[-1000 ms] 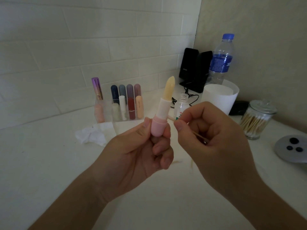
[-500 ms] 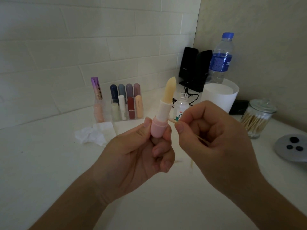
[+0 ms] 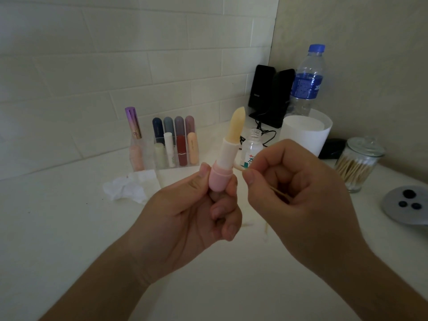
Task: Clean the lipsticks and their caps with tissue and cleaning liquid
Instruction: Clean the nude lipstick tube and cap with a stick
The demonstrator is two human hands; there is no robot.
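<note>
Hardly shifting from a second ago, the left hand [image 3: 185, 218] is gripping the pink base of an uncapped lipstick [image 3: 228, 154] upright in front of the clear organiser [image 3: 176, 144], thumb and curled fingers [image 3: 228, 224] closing round it. The right hand [image 3: 298, 193] is pinching a cotton swab [image 3: 238, 167] between thumb and forefinger, its tip just beside the lipstick's white collar; whether they are touching cannot be told. A crumpled tissue [image 3: 129, 186] is lying on the worktop [image 3: 69, 228] just in front of the organiser, an open cleaning-liquid bottle [image 3: 251, 147] standing to the organiser's right.

Dim, flat light is coming, seemingly from twelve o'clock; wall tiles [image 3: 139, 66] are bowing toward nine; edges are softening.
</note>
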